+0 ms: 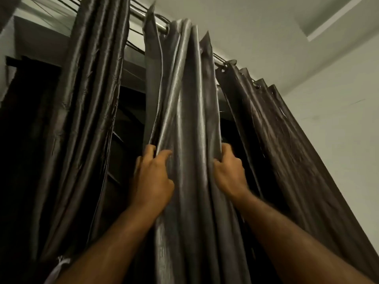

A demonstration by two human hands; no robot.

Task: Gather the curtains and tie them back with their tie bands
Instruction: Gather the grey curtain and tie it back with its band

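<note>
The camera looks up at three gray, shiny curtains hanging from a metal rod [139,11] near the ceiling [246,21].

At the far left it is very dark behind the cloth. The left curtain [90,99] hangs there in long folds, all bunched close together. Low down beside it, at the bottom edge, a bit of white cloth [59,265] sticks out. I cannot tell what it is.

Next comes the left hand [153,179]. Its arm reaches up from the bottom. The fingers curl round the left edge of the middle curtain [190,119], and the thumb lies on the front of the folds. So this hand is grabbing the cloth.

The middle curtain hangs between the two hands, squeezed into tight folds. There is a dark gap on each side of it.

The right hand [229,173] is on the other side of that curtain, at about the same height. Its fingers hook round the right edge of the folds and hold on too.

Further right hangs the right curtain [276,130]. It is spread wider, with rings on the rod at its top. No hand touches it.

Past it is a plain white wall [338,99].
</note>
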